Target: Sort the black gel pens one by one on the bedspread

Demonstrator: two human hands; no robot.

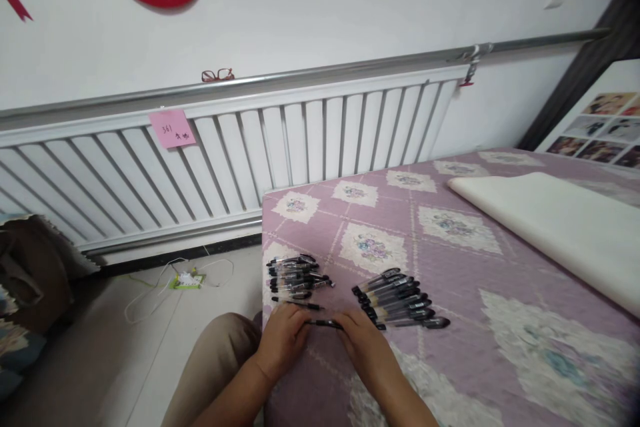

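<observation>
My left hand [285, 335] and my right hand [361, 339] are close together over the near left part of the purple cloth. A black pen [324, 323] stretches between them, with the fingers of each hand closed on one end. Just beyond my left hand lies another dark pen [306, 305]. Past it, a group of clear and black pens [293, 277] rests by the left edge of the cloth. Several capped pens [403, 300] lie side by side to the right of my right hand. Finger pads of both hands are hidden.
The purple patterned cloth [320, 220] covers the surface up to a white radiator [310, 140]. A folded cream sheet [550, 213] lies at the right. Glasses [217, 75] rest on the pipe. A power strip [187, 281] with cables is on the floor, left.
</observation>
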